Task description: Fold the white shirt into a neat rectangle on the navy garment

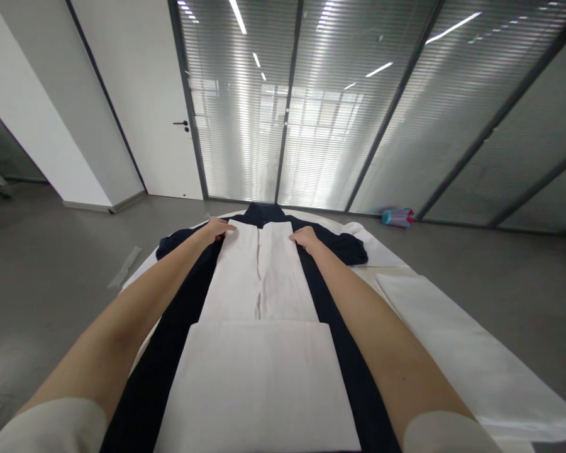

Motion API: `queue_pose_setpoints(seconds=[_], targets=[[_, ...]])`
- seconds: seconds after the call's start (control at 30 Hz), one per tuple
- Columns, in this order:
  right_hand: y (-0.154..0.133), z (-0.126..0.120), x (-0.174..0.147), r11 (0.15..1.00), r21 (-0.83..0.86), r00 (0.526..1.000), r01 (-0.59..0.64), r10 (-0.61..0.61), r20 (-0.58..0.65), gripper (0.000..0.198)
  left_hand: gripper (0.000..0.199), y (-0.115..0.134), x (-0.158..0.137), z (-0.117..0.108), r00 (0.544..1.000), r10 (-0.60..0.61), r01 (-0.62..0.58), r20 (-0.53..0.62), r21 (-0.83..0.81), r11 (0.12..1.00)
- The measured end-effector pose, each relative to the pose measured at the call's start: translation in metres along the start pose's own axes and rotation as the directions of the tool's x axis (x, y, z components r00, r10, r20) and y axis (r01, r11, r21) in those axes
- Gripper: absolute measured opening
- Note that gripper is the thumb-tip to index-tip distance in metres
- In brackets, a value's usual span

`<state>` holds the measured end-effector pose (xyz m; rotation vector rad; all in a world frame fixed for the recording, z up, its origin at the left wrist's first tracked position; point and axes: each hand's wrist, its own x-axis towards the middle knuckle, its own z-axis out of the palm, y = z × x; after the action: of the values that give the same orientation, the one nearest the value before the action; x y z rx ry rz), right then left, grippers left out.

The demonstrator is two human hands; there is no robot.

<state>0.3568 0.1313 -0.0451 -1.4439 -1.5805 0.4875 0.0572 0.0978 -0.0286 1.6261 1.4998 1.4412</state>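
Note:
A folded white cloth (261, 377) lies lengthwise over a dark navy short-sleeved garment (349, 246), which is spread on a table. At the cloth's far end, two flaps meet along a slightly gaping centre slit. My left hand (220, 228) pinches the far left corner, thumb on top and the other fingers partly hidden. Across from it, my right hand (305, 239) grips the far right edge in the same way. The garment's collar (263, 212) shows just beyond the cloth, and its dark body shows along both sides.
To the right lies another folded white piece (466, 352) on the pale table (370, 274). White fabric (370, 245) sticks out near the garment's right sleeve. A strip of clear plastic (125, 267) is on the floor at left. A blue and pink object (399, 218) lies by the glass partition (330, 126).

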Motion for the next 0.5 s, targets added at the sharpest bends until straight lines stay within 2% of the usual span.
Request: queue_pose_setpoints(seconds=[0.17,0.3,0.4,0.5], targets=[[-0.013,-0.010,-0.007,0.988,0.152,0.998,-0.020,0.011,0.064,0.012,0.021,0.009,0.000,-0.002,0.994,-0.106,0.107,0.019,-0.048,0.993],[-0.027,-0.026,-0.021,0.966,0.257,0.993,-0.003,-0.027,0.114,0.008,0.022,0.032,-0.016,-0.013,0.989,-0.107,0.118,0.100,-0.111,0.987],[-0.034,-0.040,-0.037,0.943,0.333,0.986,0.024,-0.078,0.150,0.012,0.035,0.049,-0.035,-0.023,0.989,-0.077,0.096,0.123,-0.155,0.983],[-0.034,-0.053,-0.060,0.895,0.439,0.964,0.083,-0.183,0.191,0.023,0.056,0.058,-0.059,-0.036,0.984,-0.042,0.077,0.176,-0.193,0.978]])
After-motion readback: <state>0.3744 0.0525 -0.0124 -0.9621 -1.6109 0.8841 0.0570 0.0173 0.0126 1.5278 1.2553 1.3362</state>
